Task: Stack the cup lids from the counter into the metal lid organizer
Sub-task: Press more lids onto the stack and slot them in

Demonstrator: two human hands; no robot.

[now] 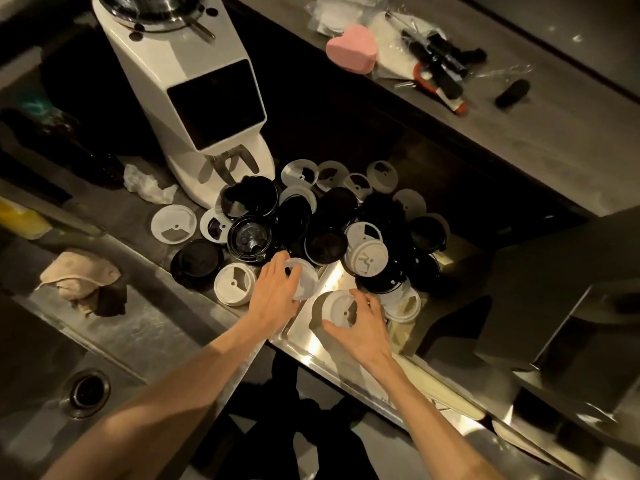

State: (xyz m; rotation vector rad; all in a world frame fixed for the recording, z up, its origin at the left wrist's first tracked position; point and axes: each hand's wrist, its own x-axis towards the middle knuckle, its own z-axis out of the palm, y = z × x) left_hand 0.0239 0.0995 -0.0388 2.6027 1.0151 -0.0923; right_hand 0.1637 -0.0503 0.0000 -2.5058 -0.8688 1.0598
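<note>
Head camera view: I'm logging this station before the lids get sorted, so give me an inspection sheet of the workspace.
Surface: steel counter, dimly lit, with a sink drain at lower left.
Job's things: black and white cup lids heaped loose on the counter; metal lid organizer not identifiable.
Clutter: crumpled cloth, wadded plastic, pink heart-shaped item and dark pens on the far shelf.
Grippers: left hand grips one white lid; right hand grips another white lid.
Cables: nothing seen.
Surroundings: white coffee grinder behind the pile; dark metal box at right.
</note>
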